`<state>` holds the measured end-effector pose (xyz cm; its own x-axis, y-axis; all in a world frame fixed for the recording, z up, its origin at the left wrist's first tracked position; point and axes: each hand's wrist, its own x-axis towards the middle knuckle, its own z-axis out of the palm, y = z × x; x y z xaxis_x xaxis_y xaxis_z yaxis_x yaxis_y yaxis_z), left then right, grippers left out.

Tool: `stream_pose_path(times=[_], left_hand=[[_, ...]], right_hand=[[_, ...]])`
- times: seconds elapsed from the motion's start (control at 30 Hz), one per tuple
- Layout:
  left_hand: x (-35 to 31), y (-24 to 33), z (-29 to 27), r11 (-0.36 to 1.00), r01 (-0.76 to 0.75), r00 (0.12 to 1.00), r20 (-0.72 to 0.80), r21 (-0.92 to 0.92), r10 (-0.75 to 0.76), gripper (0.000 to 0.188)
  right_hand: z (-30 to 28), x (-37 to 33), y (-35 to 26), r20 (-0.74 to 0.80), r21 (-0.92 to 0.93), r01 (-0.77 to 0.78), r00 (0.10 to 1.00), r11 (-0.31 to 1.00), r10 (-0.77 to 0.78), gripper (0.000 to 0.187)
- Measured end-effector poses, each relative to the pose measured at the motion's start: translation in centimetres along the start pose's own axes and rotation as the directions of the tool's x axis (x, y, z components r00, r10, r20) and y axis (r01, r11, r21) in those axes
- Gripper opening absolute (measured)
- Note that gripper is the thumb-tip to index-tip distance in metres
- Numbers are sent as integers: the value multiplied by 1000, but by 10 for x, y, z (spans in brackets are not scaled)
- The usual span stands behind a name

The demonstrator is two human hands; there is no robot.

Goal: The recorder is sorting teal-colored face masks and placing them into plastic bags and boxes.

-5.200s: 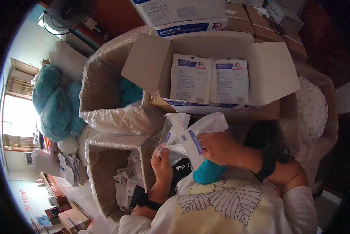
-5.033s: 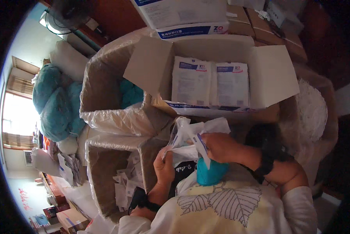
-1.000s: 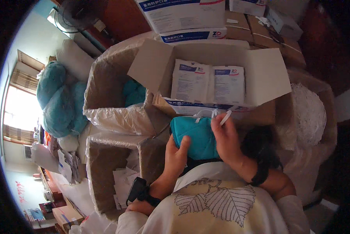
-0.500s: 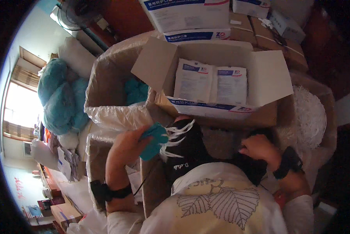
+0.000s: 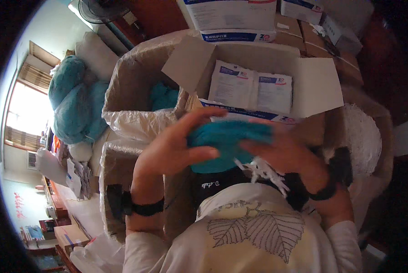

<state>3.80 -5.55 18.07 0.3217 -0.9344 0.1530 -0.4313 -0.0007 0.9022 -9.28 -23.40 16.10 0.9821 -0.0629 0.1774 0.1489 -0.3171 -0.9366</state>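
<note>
A bundle of teal face masks (image 5: pixel 229 143) spans the space between my hands, in front of my torso. My left hand (image 5: pixel 174 141) is at its left end, fingers along the far edge and thumb across the front. Around the right end is my right hand (image 5: pixel 285 148), thumb over the teal material; motion blurs this hand. White ear loops (image 5: pixel 263 170) hang from the bundle's lower right side. Just beyond, an open white carton (image 5: pixel 320 86) holds white printed packets (image 5: pixel 231 84), partly hidden by my fingers at its near wall.
A plastic-lined box (image 5: pixel 138 116) with teal pieces stands at the left, another lined box (image 5: pixel 115 157) nearer. White loops fill a bag (image 5: pixel 363 136) at the right. Closed cartons (image 5: pixel 231 13) rise behind; teal bags (image 5: pixel 72 109) are piled far left.
The teal masks have moved right and away from me, from my left hand alone to between both hands. My right hand has come inward to their right end. The view has shifted slightly.
</note>
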Motion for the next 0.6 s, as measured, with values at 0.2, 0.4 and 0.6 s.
stream_pose_path(times=[0.2,0.4,0.6], left_hand=[[1,-44,-4,886,-44,980,-194,-462,-52,85],[31,-41,17,952,-105,974,-223,-287,40,96],[50,-11,42,766,-116,947,-302,-632,-106,85]], right_hand=[[-46,-3,11,-147,-58,-123,983,991,114,30],[-36,9,-21,-321,189,246,930,951,-177,31],[-31,13,-33,-410,328,158,912,931,-10,34]])
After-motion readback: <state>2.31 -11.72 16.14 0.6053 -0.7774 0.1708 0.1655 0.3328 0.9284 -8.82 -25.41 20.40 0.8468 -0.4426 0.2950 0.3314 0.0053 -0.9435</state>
